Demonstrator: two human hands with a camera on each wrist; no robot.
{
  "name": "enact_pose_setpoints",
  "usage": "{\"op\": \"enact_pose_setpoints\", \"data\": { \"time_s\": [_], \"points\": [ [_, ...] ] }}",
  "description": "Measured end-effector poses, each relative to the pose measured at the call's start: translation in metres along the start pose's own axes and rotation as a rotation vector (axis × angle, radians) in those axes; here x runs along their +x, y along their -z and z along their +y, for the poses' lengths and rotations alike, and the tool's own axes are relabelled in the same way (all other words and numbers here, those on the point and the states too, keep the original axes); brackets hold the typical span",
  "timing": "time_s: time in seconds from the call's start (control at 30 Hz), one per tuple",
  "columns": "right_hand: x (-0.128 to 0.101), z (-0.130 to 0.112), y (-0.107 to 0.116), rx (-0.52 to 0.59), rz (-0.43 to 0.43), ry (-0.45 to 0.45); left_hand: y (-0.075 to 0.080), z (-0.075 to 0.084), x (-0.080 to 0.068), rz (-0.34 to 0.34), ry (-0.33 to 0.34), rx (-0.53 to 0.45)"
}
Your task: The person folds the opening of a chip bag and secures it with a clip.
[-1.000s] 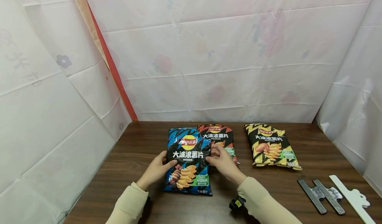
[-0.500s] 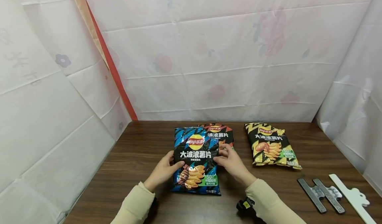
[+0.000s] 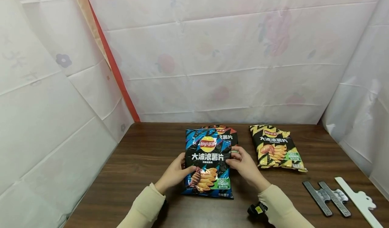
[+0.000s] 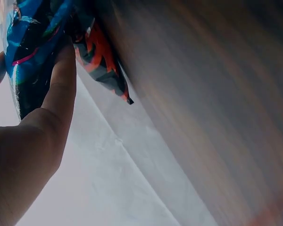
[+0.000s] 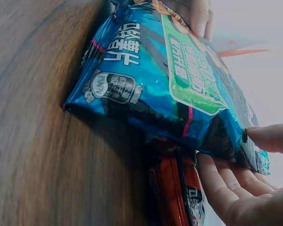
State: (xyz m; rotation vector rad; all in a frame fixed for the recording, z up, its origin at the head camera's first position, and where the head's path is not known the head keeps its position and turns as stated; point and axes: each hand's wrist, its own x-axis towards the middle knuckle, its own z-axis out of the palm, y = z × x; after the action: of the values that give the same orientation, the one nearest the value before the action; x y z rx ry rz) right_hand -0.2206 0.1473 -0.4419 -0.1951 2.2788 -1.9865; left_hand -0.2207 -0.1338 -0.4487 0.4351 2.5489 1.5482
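Both hands hold a blue and black bag of potato chips (image 3: 209, 164) by its sides, its printed front facing up toward the head camera. My left hand (image 3: 174, 174) grips the left edge, thumb on the front and fingers behind. On the right edge my right hand (image 3: 246, 165) pinches the bag, thumb in front and fingers underneath, as the right wrist view shows. Behind the blue bag, mostly covered by it, is a red and black chip bag (image 3: 233, 135). In the right wrist view, the blue bag's bottom corner is close to the wooden table.
A yellow and black chip bag (image 3: 276, 148) lies at the back right of the wooden table (image 3: 136, 153). Near the right edge are two grey clips (image 3: 317, 198) and a longer white clip (image 3: 358, 201). White cloth walls (image 3: 228, 69) enclose the back and sides.
Both hands have carried the blue chip bag to the right, so it now covers more of the red chip bag. The yellow bag and the clips have stayed put.
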Motion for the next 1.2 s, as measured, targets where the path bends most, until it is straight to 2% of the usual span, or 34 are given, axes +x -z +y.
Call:
{"op": "enact_pose_setpoints", "data": {
  "time_s": [0.43,0.63,0.83,1.2],
  "points": [
    [0.000,0.001,0.019,-0.043,0.051,-0.009,-0.017,0.011,0.008,0.001,-0.013,0.004],
    [-0.002,0.000,0.026,-0.061,0.070,-0.030,-0.023,0.012,0.010,0.005,-0.042,0.020],
    [0.000,-0.004,0.030,-0.037,0.110,-0.078,-0.026,0.015,0.010,0.008,-0.076,-0.004],
    [0.014,-0.003,0.028,0.036,0.207,-0.138,-0.029,0.016,0.007,0.009,-0.095,-0.021]
  ]
}}
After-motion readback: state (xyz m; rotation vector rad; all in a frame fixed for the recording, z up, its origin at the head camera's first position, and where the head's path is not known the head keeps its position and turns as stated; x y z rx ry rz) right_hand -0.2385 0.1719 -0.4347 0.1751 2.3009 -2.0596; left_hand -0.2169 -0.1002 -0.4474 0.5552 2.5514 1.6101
